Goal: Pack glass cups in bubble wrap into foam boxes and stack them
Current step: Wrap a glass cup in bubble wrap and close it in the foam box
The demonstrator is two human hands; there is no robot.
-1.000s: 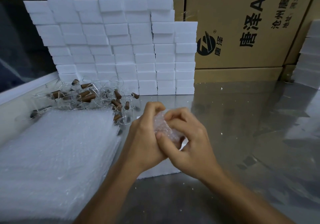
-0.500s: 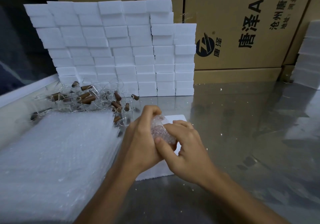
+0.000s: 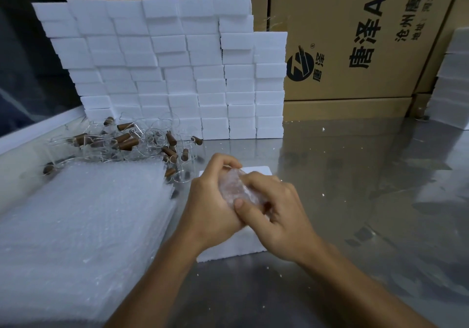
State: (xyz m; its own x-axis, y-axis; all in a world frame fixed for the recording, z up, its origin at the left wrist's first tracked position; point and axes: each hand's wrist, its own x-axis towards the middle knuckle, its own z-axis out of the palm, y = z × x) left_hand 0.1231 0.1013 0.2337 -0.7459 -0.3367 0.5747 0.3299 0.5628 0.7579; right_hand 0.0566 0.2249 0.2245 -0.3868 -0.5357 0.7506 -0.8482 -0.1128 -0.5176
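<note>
A glass cup wrapped in bubble wrap (image 3: 232,187) sits between both hands, just above a white foam box (image 3: 228,247) lying on the metal table. My left hand (image 3: 212,200) grips the bundle from the left with curled fingers. From the right, my right hand (image 3: 274,211) grips it, thumb pressed on its front. Behind and to the left lies a pile of clear glass cups with brown handles (image 3: 132,142). A thick stack of bubble wrap sheets (image 3: 81,226) lies at the left. A wall of stacked foam boxes (image 3: 177,74) stands at the back.
Large cardboard cartons (image 3: 355,35) with printed characters rise behind the foam wall. Another foam stack (image 3: 451,86) stands at the far right edge. The shiny metal table (image 3: 355,188) spreads to the right, with small foam crumbs on it. A white ledge (image 3: 38,129) borders the left side.
Both hands have lowered the wrapped cup toward the foam box and kept folding the wrap round it. The view has dipped slightly.
</note>
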